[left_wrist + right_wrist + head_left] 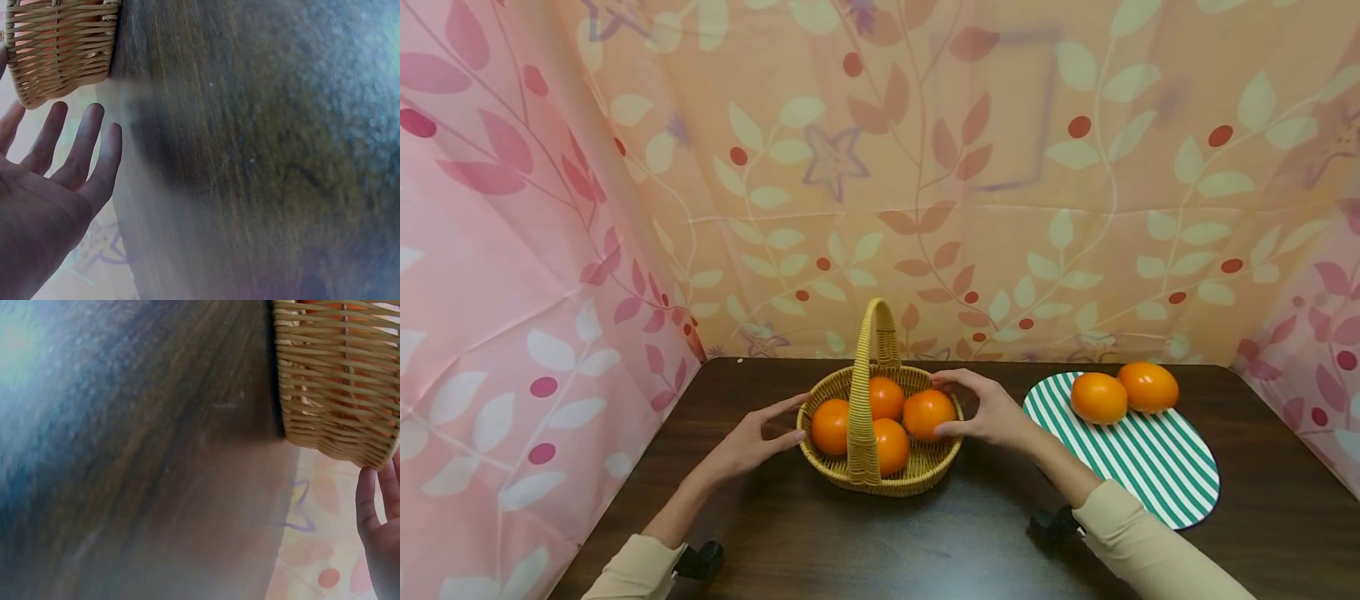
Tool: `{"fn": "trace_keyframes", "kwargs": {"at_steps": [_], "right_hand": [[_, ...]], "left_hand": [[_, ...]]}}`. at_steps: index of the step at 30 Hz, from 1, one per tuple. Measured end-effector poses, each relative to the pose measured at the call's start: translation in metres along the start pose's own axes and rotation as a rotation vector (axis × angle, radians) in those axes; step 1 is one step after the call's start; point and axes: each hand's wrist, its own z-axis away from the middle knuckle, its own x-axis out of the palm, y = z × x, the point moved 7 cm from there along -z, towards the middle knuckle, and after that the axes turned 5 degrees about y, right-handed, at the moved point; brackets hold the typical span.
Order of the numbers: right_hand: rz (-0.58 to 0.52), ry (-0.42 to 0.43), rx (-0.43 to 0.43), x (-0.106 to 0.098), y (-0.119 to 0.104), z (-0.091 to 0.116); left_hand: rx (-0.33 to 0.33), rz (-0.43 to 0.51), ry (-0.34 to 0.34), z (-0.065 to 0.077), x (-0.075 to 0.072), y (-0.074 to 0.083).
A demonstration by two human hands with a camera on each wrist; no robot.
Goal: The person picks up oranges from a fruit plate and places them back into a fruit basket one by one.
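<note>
A yellow wicker basket (878,485) with a tall arched handle stands on the table and holds several oranges (891,447). At its left side is my left hand (752,442), thumb and fingers spread, fingertips right at the rim. The left wrist view shows these fingers (81,150) extended beside the woven wall. Across the basket, my right hand (992,412) reaches to the right rim, its thumb overlapping the rightmost orange (928,413) in the head view. From the right wrist, its fingertips (366,481) meet the upper edge of the basket (340,394).
To the right lies an oval mat (1180,467) with green and white stripes. Two more oranges (1099,398) rest near its far edge. The dark wooden table (880,550) ends at a patterned cloth (925,167) behind, with pink cloth on both sides.
</note>
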Motion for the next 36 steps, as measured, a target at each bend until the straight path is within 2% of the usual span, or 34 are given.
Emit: {"fn": "trace_keyframes", "kwargs": {"at_steps": [6,12,17,22,25,29,36], "right_hand": [[0.044,0.118,0.008,-0.029,-0.005,0.008],[0.117,0.165,0.054,-0.066,-0.027,0.021],[0.168,0.217,0.044,-0.101,-0.007,0.038],[0.221,0.249,0.118,-0.133,0.001,0.055],[0.209,0.26,0.155,-0.149,0.009,0.068],[0.2,0.278,0.201,-0.166,0.013,0.083],[0.313,0.329,0.25,-0.187,0.018,0.104]], "left_hand": [[0.003,0.005,-0.002,0.0,0.0,0.0],[0.011,0.013,0.002,0.0,0.0,0.001],[0.023,0.025,0.002,-0.001,0.0,0.002],[0.018,0.02,-0.001,-0.001,0.001,0.001],[0.018,0.009,-0.001,-0.001,0.001,0.001],[0.018,0.004,0.003,0.0,0.001,0.001],[0.008,-0.015,0.018,0.0,-0.001,0.0]]}}
